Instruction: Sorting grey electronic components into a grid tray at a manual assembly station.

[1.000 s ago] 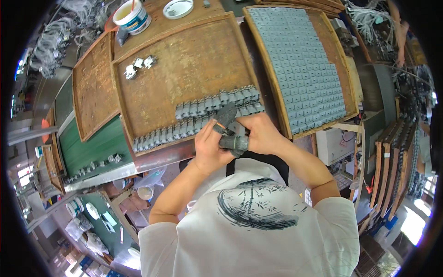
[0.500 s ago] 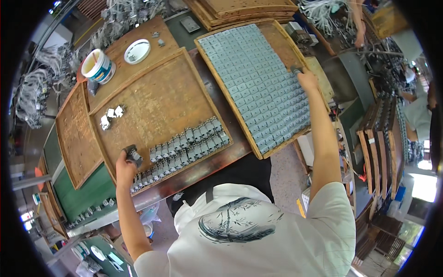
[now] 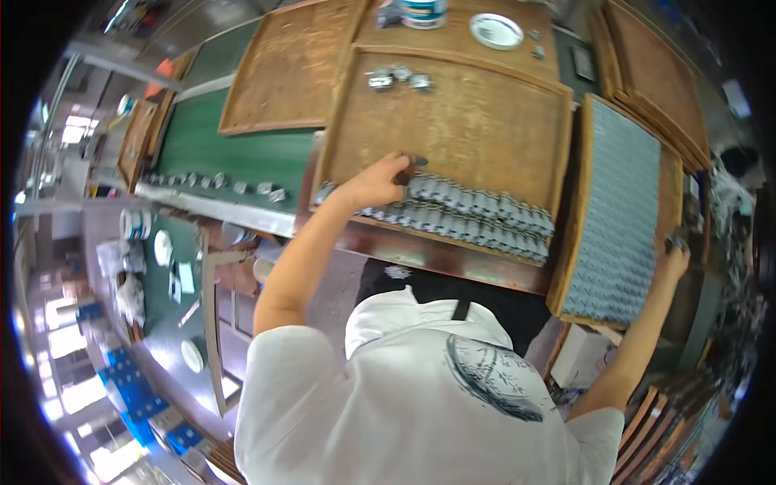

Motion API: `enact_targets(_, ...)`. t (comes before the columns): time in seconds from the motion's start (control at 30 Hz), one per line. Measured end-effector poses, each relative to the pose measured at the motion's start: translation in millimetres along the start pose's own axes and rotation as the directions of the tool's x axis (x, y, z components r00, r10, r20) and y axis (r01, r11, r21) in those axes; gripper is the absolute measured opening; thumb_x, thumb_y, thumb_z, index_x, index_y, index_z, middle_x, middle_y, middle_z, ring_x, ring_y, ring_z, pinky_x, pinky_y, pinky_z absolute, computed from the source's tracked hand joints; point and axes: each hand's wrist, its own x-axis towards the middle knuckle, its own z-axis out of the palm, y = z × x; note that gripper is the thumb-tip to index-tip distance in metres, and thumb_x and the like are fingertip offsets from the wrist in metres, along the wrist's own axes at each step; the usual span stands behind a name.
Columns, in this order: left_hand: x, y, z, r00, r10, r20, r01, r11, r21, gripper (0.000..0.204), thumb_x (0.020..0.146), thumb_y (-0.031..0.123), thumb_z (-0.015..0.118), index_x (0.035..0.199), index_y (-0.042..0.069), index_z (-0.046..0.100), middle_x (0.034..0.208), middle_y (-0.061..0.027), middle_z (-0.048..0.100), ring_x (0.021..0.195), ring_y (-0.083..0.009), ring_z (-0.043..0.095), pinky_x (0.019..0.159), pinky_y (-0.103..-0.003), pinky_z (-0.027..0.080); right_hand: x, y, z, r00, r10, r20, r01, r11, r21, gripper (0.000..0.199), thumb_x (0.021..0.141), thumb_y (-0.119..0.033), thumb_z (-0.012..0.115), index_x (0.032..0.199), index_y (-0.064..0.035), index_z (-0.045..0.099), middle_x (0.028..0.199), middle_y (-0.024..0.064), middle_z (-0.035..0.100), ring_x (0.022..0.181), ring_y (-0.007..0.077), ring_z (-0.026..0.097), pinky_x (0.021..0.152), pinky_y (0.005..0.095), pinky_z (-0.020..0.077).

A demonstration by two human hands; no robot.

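My left hand (image 3: 378, 183) is closed on a small dark metal part (image 3: 415, 162), just above the left end of the rows of metal parts (image 3: 477, 212) along the near side of a shallow wooden tray (image 3: 453, 56). Its fingers cover much of the part. At the right, my right hand (image 3: 671, 263) grips another small dark metal part (image 3: 676, 242) over the right side of a second wooden tray (image 3: 575, 218). That tray is filled mostly with close rows of flat grey metal pieces (image 3: 618, 202). Three loose shiny parts (image 3: 401, 74) sit near the first tray's far left corner.
A green conveyor belt (image 3: 234, 129) runs at the left, with several small metal parts (image 3: 218, 179) along its near edge. Beyond the first tray stand a white bucket (image 3: 423, 13) and a round white lid (image 3: 496, 31). Stacked wooden trays (image 3: 663, 73) stand at the far right.
The whole view has swung left, so the trays appear further right and more of the belt shows. My left hand has shifted right, to the rows' end. Both hands keep hold of their parts.
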Motion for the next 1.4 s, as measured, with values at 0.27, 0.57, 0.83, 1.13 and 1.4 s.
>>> enact_targets(0.27,-133.0,-88.7,-60.3,0.386,-0.401,-0.831,0.868,0.463,0.18,0.035,0.082,0.025,0.056,0.114,0.016,0.067,0.099,-0.0164,0.07,0.091,-0.0375,0.067,0.075,-0.05,0.052,-157.1,-154.7,131.4,0.95,0.175,0.259,-0.296,0.768,0.568,0.032,0.103,-0.017,0.048,0.13,0.0002,0.054,0.114,0.0094,0.063,0.096,0.0187,0.063,0.081,0.0354,0.0559)
enact_targets(0.57,-154.5,-125.4,-55.5,0.351,-0.543,-0.763,0.782,0.618,-0.081,0.048,0.082,0.017,0.06,0.13,0.015,0.063,0.106,-0.0183,0.071,0.1,-0.031,0.067,0.085,-0.041,0.053,-242.0,-203.1,218.4,0.879,0.032,0.476,-0.272,0.853,0.445,0.033,0.094,-0.003,0.061,0.127,0.0022,0.059,0.114,0.0101,0.065,0.092,0.0167,0.066,0.073,0.0281,0.0581)
enact_targets(0.83,-125.7,-4.1,0.5,0.812,-0.236,-0.534,-0.441,0.353,-0.826,0.03,0.084,-0.002,0.066,0.114,0.0,0.064,0.108,-0.0086,0.068,0.099,-0.0183,0.065,0.088,-0.031,0.052,-334.4,-287.6,246.3,0.645,-0.007,0.764,-0.268,0.934,0.235,0.033,0.088,-0.009,0.069,0.119,-0.0021,0.06,0.1,0.0034,0.064,0.081,0.0128,0.063,0.068,0.0274,0.0553)
enact_targets(1.13,-83.6,116.5,63.7,0.942,0.148,-0.303,-0.336,0.467,-0.818,0.036,0.086,-0.006,0.067,0.12,0.004,0.062,0.113,-0.0007,0.062,0.102,-0.0122,0.06,0.088,-0.026,0.05,-353.3,-325.6,240.7,0.451,-0.552,0.702,0.598,0.771,0.222,0.031,0.074,-0.005,0.076,0.099,0.002,0.059,0.087,0.0138,0.057,0.073,0.0313,0.062,0.064,0.0365,0.0524)
enact_targets(1.4,-64.0,137.5,106.4,0.939,0.171,-0.3,-0.332,0.683,-0.65,0.039,0.088,-0.013,0.057,0.124,0.001,0.06,0.116,-0.0014,0.047,0.107,-0.0132,0.058,0.088,-0.025,0.05,-352.2,-296.0,232.2,0.492,-0.639,0.592,0.785,0.62,0.017,0.028,0.069,-0.002,0.075,0.095,0.0023,0.064,0.083,0.0125,0.056,0.074,0.0315,0.062,0.062,0.0406,0.0509)
